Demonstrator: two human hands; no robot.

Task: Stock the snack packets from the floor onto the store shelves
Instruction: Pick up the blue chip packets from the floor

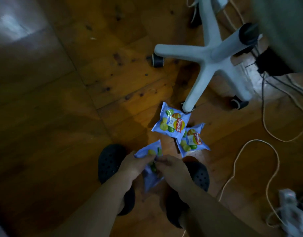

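Note:
Two blue snack packets lie on the wooden floor: one near a chair leg, and a second partly under it to the lower right. I hold blue snack packets between both hands above my feet; how many I cannot tell. My left hand grips them from the left and my right hand from the right. No shelf is in view.
A white five-legged chair base with black castors stands at the upper right. Cream cables loop over the floor on the right, beside a white power strip. My black clogs are below the hands.

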